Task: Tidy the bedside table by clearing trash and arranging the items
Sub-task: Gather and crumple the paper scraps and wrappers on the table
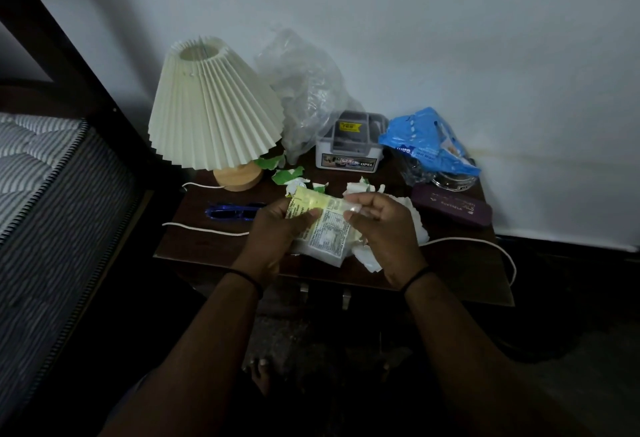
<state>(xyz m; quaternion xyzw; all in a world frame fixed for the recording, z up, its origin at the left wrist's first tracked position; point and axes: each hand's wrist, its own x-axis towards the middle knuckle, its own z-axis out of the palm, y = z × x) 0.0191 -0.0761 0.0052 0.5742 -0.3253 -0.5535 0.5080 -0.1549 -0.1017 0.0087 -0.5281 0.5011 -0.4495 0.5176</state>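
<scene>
Over the front of the dark bedside table (207, 246), my left hand (273, 232) grips a yellow and white printed wrapper (323, 225) from the left. My right hand (377, 225) pinches the wrapper's right end between thumb and fingers. Crumpled white tissue (412, 218) lies under and beside my right hand. Torn green and white paper scraps (287, 173) are scattered behind the wrapper.
A lamp with a pleated cream shade (211, 107) stands at back left, a clear plastic bag (304, 90) behind it. A grey organiser box (349, 146), a blue wipes pack (426, 142), a purple case (453, 208), blue sunglasses (232, 211) and a white cord (207, 229) also lie here. The bed (41, 194) is left.
</scene>
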